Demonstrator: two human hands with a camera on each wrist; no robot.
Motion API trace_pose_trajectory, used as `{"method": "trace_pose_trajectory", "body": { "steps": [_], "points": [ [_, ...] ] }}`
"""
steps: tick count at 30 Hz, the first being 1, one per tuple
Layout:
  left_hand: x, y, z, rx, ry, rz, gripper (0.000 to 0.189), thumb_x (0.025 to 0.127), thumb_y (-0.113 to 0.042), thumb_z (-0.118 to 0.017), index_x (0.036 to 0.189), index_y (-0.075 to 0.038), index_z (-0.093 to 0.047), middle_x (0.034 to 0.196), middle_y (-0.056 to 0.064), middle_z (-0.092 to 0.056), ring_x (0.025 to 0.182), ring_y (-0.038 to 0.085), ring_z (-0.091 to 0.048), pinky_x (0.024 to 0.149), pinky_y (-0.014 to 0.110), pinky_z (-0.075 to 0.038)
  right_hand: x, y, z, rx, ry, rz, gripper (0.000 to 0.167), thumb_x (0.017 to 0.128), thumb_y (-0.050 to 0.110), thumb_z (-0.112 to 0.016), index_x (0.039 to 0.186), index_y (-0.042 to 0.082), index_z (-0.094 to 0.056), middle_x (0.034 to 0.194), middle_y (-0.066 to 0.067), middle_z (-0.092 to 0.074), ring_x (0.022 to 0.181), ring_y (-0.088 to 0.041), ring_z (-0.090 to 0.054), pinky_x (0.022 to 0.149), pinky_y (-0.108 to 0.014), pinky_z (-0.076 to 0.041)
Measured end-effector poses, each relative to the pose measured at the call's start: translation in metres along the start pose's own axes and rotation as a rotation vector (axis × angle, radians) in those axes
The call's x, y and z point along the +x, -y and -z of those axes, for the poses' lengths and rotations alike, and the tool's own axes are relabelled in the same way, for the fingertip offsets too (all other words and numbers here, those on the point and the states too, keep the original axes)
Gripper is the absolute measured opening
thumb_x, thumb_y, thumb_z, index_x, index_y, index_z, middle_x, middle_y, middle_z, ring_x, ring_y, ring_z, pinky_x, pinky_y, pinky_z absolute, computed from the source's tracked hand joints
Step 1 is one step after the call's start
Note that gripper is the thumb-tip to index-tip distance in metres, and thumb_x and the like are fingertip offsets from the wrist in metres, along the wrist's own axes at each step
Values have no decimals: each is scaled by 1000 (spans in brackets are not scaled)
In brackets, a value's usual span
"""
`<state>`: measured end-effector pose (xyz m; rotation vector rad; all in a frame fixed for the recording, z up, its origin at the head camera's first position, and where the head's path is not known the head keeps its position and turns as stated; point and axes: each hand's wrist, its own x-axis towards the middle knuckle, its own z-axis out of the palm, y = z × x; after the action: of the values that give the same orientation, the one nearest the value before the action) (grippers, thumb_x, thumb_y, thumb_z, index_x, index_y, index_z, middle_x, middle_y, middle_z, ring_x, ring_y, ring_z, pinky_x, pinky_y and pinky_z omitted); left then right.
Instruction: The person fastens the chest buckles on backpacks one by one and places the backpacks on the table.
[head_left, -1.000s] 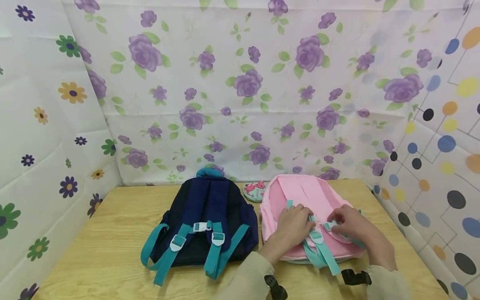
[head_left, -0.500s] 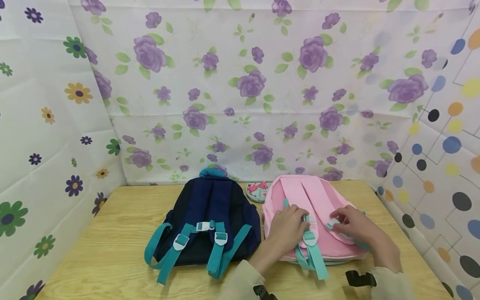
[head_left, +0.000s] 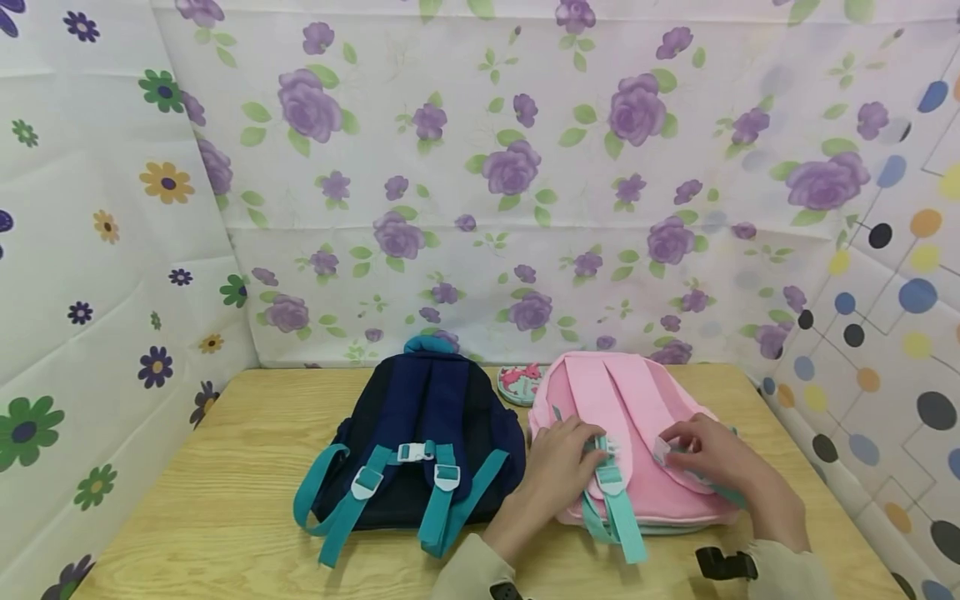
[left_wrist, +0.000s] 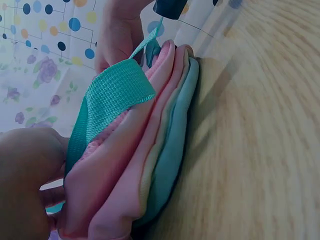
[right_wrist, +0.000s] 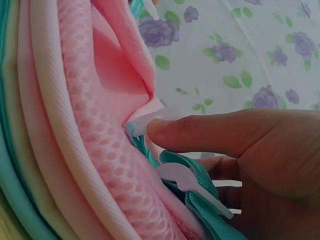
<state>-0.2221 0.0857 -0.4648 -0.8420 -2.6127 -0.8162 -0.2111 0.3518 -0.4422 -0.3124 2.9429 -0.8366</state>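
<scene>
A pink backpack (head_left: 663,500) lies with its shoulder straps facing up at the right of the table. My left hand (head_left: 551,467) pinches the short teal strap behind a white pronged buckle half (head_left: 611,447) on the left shoulder strap. My right hand (head_left: 716,454) pinches the other white buckle half (head_left: 662,450) between thumb and fingers. The two halves are apart. In the right wrist view, the thumb presses the buckle half (right_wrist: 145,121) near a white strap adjuster (right_wrist: 180,175). A loose teal webbing end (left_wrist: 115,90) hangs beside my left hand in the left wrist view.
A navy backpack (head_left: 420,400) lies to the left, its white chest buckle (head_left: 412,452) fastened and teal straps trailing forward. A small round patterned item (head_left: 519,383) sits behind, between the bags. Patterned cloth walls enclose the wooden table (head_left: 225,467).
My left hand has moved left with its buckle half and the shoulder strap, widening the gap between the halves. The right hand keeps hold of its half. The head view has shifted slightly.
</scene>
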Motion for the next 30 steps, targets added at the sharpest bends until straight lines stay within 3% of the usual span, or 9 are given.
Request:
{"method": "trace_pose_trajectory", "body": {
  "steps": [4, 9, 15, 21, 30],
  "points": [
    [-4, 6, -2, 6, -6, -5, 26, 95, -37, -66, 118, -25, -70, 106, -10, -66, 95, 8, -60, 80, 23, -43, 1, 3, -3, 35, 5, 56, 25, 85, 18, -76, 109, 11, -73, 93, -5, -56, 79, -14, -46, 65, -25, -41],
    [-5, 11, -2, 6, -13, -19, 27, 95, -38, -66, 118, -25, -71, 106, -11, -67, 95, 7, -60, 79, 22, -42, 3, 7, -7, 3, -15, 109, 18, 86, 17, -76, 103, 18, -76, 93, -1, -58, 80, -12, -48, 67, -24, -43],
    [-5, 16, -4, -12, 9, 2, 27, 94, -38, -67, 118, -26, -71, 107, -12, -68, 94, 6, -58, 78, 20, -39, 4, 14, -11, -56, -43, 114, 14, 83, 20, -79, 97, 22, -77, 95, 4, -62, 90, -19, -46, 76, -32, -38],
    [-4, 16, -10, -12, 28, -3, 27, 94, -40, -67, 118, -27, -71, 108, -13, -68, 91, 4, -56, 78, 20, -37, 6, 15, -12, -125, -67, 150, 12, 81, 18, -79, 92, 22, -75, 91, 9, -63, 90, -17, -52, 83, -40, -37],
    [-4, 17, -10, -30, 40, 39, 28, 94, -42, -67, 118, -29, -71, 110, -13, -69, 89, 4, -54, 76, 20, -35, 9, 20, -18, -155, -25, 70, 17, 77, 17, -78, 86, 31, -74, 93, 8, -60, 96, -23, -48, 79, -39, -39]
  ]
}}
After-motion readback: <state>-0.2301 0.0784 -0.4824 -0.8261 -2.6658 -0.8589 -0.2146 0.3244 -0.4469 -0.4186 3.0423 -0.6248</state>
